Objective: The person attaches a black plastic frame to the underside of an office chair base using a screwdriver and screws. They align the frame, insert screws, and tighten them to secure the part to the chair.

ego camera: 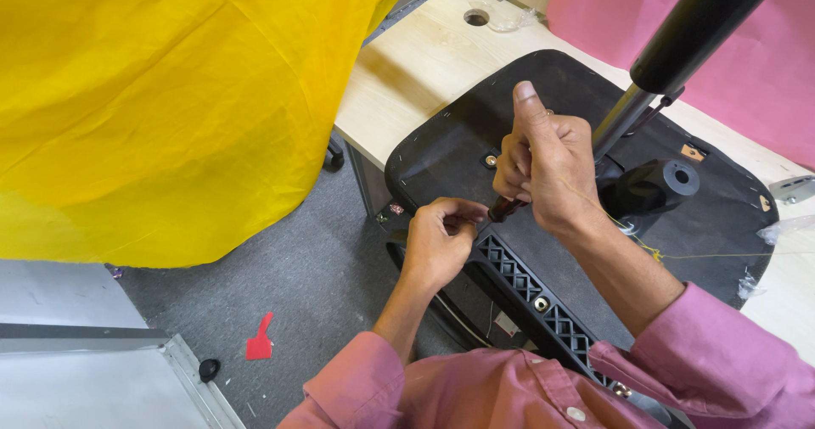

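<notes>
Slippage is the main risk judged from the head view: the dark-handled screwdriver (507, 207) is gripped in the closed fist of the right hand (543, 162), thumb raised, and its tip is hidden behind the left hand (441, 238), whose fingers are pinched together at that tip, on what cannot be told. If the tip were to jump off its seat, those pinching fingers could be struck, or a small fastener could be dropped onto the grey carpet floor (314, 285).

The upturned black chair seat (526, 140), matt and rounded, is laid on a pale wooden tabletop (407, 72), with 1 edge overhanging, so tipping under pressure is possible. A black lattice plastic bracket (535, 297) runs along its near edge. A smooth black gas cylinder (679, 39) rises from the middle. Creased yellow fabric (170, 98) hangs at the left.
</notes>
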